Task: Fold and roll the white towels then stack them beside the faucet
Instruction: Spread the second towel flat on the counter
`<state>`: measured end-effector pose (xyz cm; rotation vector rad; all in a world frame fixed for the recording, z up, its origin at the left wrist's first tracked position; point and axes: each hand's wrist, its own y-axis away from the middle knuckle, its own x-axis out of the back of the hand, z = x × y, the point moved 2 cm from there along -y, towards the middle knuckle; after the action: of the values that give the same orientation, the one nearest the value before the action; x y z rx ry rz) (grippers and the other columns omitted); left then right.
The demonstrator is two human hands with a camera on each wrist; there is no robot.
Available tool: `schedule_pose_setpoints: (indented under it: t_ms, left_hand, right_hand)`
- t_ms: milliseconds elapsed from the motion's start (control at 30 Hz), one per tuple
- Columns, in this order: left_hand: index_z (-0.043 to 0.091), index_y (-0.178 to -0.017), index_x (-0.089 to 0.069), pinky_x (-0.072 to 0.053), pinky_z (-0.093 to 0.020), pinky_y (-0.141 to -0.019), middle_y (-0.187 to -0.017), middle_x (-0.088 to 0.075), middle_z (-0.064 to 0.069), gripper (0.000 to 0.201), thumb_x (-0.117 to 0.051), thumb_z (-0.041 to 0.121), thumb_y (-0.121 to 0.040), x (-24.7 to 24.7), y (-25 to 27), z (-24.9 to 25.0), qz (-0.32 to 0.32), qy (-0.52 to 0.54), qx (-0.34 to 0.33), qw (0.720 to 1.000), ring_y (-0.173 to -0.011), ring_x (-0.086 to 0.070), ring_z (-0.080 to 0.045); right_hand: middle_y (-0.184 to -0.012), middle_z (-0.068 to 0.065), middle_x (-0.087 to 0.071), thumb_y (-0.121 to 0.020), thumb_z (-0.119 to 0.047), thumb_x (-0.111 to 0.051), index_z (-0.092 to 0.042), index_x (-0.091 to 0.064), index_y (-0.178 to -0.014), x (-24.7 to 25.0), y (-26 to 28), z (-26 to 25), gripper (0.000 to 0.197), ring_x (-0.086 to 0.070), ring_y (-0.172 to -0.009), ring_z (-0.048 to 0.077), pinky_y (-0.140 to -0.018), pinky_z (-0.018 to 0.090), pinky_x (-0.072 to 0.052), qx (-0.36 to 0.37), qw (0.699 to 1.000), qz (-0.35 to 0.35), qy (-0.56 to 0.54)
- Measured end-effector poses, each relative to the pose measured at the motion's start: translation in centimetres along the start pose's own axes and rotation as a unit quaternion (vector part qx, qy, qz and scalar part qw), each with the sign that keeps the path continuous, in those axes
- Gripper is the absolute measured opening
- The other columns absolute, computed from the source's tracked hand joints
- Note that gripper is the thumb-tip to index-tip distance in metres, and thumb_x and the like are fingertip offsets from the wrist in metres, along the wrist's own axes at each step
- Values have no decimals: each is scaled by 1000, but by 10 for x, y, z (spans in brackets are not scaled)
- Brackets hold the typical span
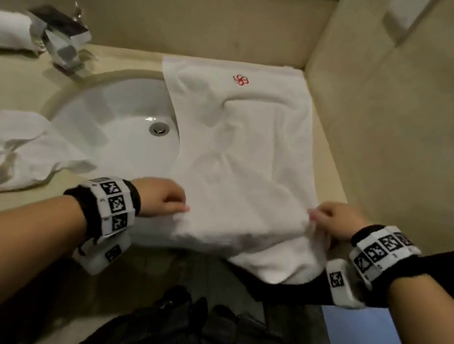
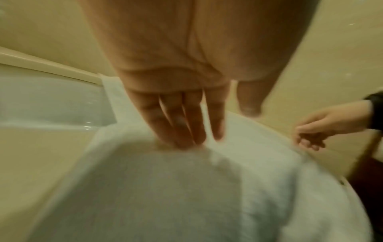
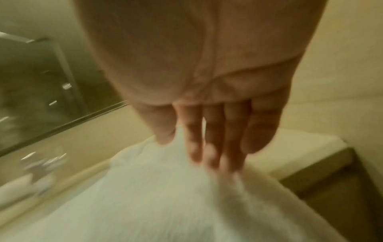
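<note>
White towel (image 1: 240,150) lies flat on the counter (image 1: 7,79) just right of the sink (image 1: 117,117), its near end hanging over the edge. Left hand (image 1: 162,196) and right hand (image 1: 332,219) each pinch that near end, fingers curled. Rolled towel (image 1: 2,28) sits behind the faucet (image 1: 61,37), left of the sink.
</note>
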<state>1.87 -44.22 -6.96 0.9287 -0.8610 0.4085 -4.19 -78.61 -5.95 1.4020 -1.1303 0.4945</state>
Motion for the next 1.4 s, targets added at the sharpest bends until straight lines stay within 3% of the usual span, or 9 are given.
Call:
schedule_pose_setpoints:
  t_ms: [100,300,400,733,867,1000,1200,1300,1400]
  left_hand:
    - [17,-114,-54,-42,-36,-93,-117,-54,-8,36,-58,37,-84,-2,-15,-19,109,-33,99,989,-107,-53,-28]
    - [28,-84,-51,-39,-29,-74,-101,-59,-2,7,-47,25,-89,-15,-9,-32,111,-52,67,990,-86,-52,-22]
    - [27,-91,-55,-39,-26,-76,-105,-59,2,10,-48,22,-87,-18,-2,-37,36,-70,62,995,-93,-54,-20]
    - [28,-86,-53,-37,-21,-74,-96,-59,4,5,-50,31,-88,-7,1,-28,-85,-52,7,995,-85,-51,-13]
    - [27,-87,-53,-37,-20,-75,-93,-58,6,3,-53,29,-89,39,-28,-54,7,66,39,997,-84,-51,-11]
    - [6,-109,-58,-42,-29,-83,-111,-61,-12,27,-59,23,-87,98,-96,-112,163,190,156,956,-100,-58,-27]
    - [5,-139,-31,-40,-43,-103,-137,-48,-18,62,-55,34,-89,122,-190,-181,168,293,293,895,-122,-49,-35]
    - [1,-108,-56,-56,-36,-85,-100,-60,-22,28,-51,24,-93,114,-218,-197,183,450,284,826,-83,-68,-21]
    - [11,-67,-47,-57,-22,-58,-76,-51,-16,27,-47,15,-95,112,-225,-209,208,533,286,769,-57,-58,-20]
  right_hand:
    - [-114,19,-62,-90,-24,-52,-6,-55,-114,1,-30,16,30,-57,-106,34,-90,36,-42,-110,970,171,-137]
    - [-113,15,-63,-86,-33,-56,-12,-56,-108,-11,-69,12,31,-58,-101,33,-80,31,-40,-131,972,135,-141]
    - [-106,17,-63,-88,-30,-54,-11,-53,-93,-11,-82,10,19,-53,-84,29,-73,30,-39,-121,979,132,-97]
    - [-112,20,-60,-88,-12,-48,-3,-59,-107,24,-94,16,23,-57,-103,35,-81,36,-46,-139,982,130,7]
    - [-104,14,-63,-88,-17,-48,-14,-55,-94,54,-131,-10,9,-52,-81,27,-70,29,-38,-79,985,150,-28]
    - [-105,14,-63,-87,-18,-53,-13,-56,-103,83,-191,-28,17,-52,-80,26,-71,29,-40,-52,981,178,-50]
    - [-117,18,-58,-86,-17,-56,-10,-53,-113,105,-274,-41,27,-57,-101,35,-79,31,-41,-56,983,173,-30]
    - [-118,20,-56,-89,-12,-52,-8,-53,-110,104,-298,-36,22,-56,-101,35,-80,31,-40,-89,985,148,-19]
    - [-118,22,-56,-89,-9,-51,-4,-53,-111,108,-313,-40,22,-55,-105,36,-87,35,-42,-88,986,142,-19]
